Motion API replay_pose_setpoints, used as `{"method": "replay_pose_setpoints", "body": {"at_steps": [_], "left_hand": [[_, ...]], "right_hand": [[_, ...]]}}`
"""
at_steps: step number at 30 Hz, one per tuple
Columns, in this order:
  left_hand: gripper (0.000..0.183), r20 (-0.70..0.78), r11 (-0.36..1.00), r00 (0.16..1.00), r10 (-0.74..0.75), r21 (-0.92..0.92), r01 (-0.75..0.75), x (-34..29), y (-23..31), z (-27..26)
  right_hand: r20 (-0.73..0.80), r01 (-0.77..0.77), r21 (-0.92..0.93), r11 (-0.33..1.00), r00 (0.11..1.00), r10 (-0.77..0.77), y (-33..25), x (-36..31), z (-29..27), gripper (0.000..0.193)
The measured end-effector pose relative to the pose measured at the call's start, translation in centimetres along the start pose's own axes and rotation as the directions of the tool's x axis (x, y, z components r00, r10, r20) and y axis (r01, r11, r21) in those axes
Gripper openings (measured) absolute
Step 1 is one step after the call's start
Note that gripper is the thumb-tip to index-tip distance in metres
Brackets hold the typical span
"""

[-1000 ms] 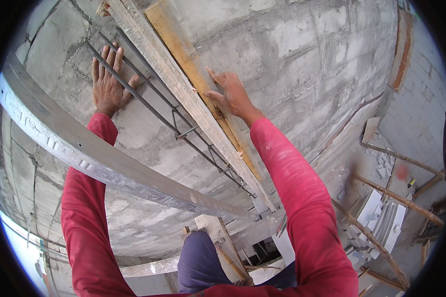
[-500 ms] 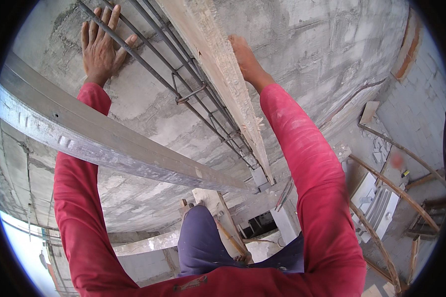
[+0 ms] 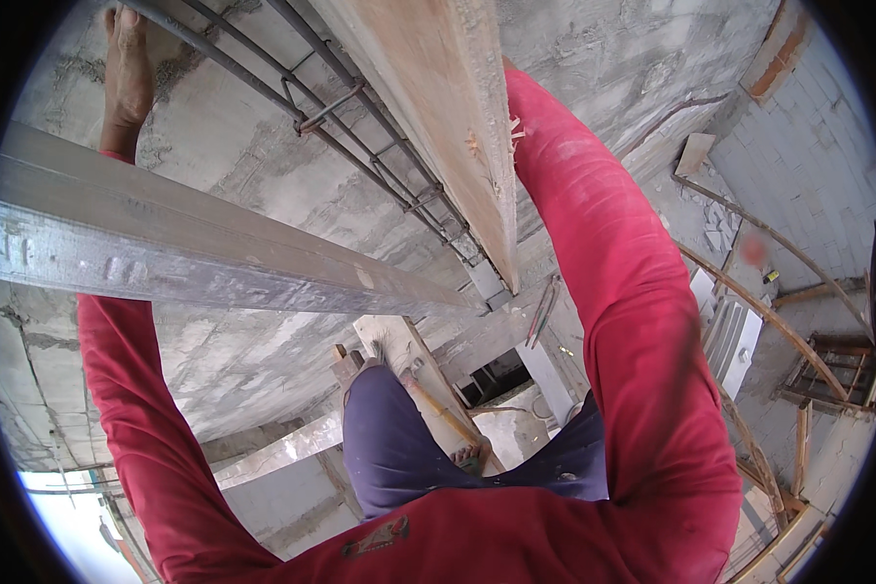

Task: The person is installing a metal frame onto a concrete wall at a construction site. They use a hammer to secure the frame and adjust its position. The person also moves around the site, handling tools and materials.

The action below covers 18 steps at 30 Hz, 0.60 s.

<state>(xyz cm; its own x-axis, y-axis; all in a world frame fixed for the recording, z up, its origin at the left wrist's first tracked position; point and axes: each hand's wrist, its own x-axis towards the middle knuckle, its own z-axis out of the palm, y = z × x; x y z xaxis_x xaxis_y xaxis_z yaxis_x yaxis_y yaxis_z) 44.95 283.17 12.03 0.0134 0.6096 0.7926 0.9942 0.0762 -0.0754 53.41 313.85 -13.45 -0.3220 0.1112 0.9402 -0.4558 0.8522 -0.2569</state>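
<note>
My left hand [image 3: 128, 73] is raised at the upper left against the rough concrete wall [image 3: 263, 185], close to the rebar. Its fingers reach up and are partly cut off by the picture's edge; nothing shows in it. A long steel rebar cage [image 3: 311, 122] with tied stirrups runs along the wall between my arms. Beside it on the right stands a long wooden board [image 3: 448, 107], splintered on one edge. My right arm goes up behind this board, which hides my right hand. A long metal bar [image 3: 195, 229] crosses in front of my left forearm.
Below my legs are a plank [image 3: 399, 341] with a brush [image 3: 380, 348] and a dark opening [image 3: 496, 378]. At the right are wooden poles [image 3: 764, 307], a white ribbed panel [image 3: 732, 336] and a wooden frame [image 3: 832, 365] against a block wall [image 3: 808, 165].
My left hand, spread on the wall before, has moved up and left toward the picture's edge. My right hand has gone out of sight behind the board, which looks nearer and wider.
</note>
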Motion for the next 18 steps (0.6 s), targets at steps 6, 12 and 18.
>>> {"method": "replay_pose_setpoints", "body": {"at_steps": [6,12,18], "left_hand": [[0.102,-0.145,0.719,0.904,-0.402,-0.661,0.214,-0.6,6.8,5.0],[0.099,-0.165,0.691,0.902,-0.399,-0.700,0.178,-0.2,8.5,6.7],[0.095,-0.060,0.594,0.843,-0.534,-0.736,0.325,0.2,7.8,6.8]], "right_hand": [[0.067,-0.052,0.045,0.998,0.997,0.049,0.1,0.1,-0.2,0.058],[0.028,0.008,0.116,0.993,1.000,-0.011,-0.4,0.3,-0.1,0.058],[0.017,-0.055,0.090,0.994,0.998,0.054,-0.2,0.1,0.5,0.060]]}}
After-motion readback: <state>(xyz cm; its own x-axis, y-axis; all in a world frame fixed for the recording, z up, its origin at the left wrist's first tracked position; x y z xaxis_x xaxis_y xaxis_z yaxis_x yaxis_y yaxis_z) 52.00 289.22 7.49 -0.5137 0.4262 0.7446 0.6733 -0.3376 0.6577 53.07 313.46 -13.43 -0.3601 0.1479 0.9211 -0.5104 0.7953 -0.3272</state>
